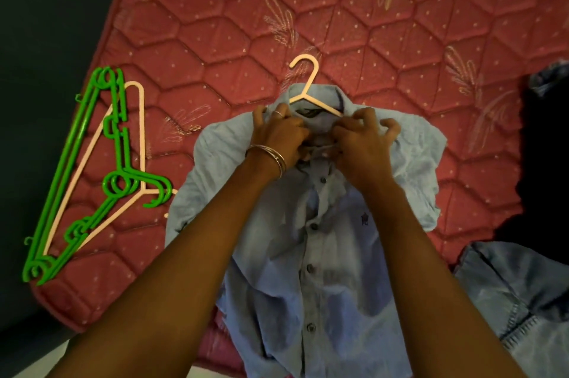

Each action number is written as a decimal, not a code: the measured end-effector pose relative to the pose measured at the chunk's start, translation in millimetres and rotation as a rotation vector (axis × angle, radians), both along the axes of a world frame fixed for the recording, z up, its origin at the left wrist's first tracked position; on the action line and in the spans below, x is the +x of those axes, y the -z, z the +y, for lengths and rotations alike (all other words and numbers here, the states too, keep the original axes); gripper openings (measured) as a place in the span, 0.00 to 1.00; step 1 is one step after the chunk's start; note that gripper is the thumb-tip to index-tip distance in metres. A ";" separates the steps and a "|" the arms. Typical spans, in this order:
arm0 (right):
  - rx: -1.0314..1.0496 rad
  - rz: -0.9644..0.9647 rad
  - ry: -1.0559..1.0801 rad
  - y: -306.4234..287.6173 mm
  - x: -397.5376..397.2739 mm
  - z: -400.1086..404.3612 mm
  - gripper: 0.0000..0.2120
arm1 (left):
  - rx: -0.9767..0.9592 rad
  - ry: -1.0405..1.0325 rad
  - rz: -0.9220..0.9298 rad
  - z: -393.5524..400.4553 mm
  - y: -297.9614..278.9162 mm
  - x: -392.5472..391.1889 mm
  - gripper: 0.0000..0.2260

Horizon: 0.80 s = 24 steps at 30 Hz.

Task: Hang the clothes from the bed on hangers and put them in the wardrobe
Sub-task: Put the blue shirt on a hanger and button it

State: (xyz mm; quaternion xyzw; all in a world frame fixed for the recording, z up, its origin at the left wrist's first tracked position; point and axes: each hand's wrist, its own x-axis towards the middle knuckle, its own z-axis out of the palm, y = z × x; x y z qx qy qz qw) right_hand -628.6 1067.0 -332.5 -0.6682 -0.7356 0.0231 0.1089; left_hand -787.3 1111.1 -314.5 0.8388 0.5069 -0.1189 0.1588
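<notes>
A pale blue shirt [311, 254] lies face up on the red bed [215, 23] at centre frame, its long axis running from the collar at mid-frame down to the hem at the bottom edge. A pink hanger [320, 100] is already inside the collar, its hook pointing toward the top of the frame.

Both hands work at the neck opening. The left hand [277, 131] has its fingers curled into the collar cloth on the left side; the right hand [360, 140] pinches the cloth on the right, near the top button. They seem to be closing or settling the collar over the hanger.

The hook lies just beyond the fingers, up-frame and about equally near both hands, so either could lift it.

Spare green hangers [80, 174] lie at left; denim clothes [523, 300] wait at lower right.
</notes>
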 end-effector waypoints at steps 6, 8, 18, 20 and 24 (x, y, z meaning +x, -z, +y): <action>-0.105 0.249 0.012 0.1 7.3 -15.0 0.08 | -0.035 -0.315 -0.266 0.0 13.3 -17.4 0.09; -0.125 0.346 0.027 -0.4 4.4 -14.5 0.08 | -0.083 -0.447 -0.369 -1.4 11.5 -11.9 0.08; -0.149 0.415 -0.093 2.9 -11.3 -7.0 0.13 | -0.393 -0.416 -0.147 12.9 1.8 -12.6 0.12; -0.177 0.479 -0.146 2.8 -10.5 -6.8 0.14 | -0.467 -0.446 -0.205 13.0 6.7 -12.4 0.11; -0.195 0.531 -0.148 0.6 -15.5 -6.8 0.10 | -0.541 -0.563 -0.420 7.9 10.6 -8.0 0.09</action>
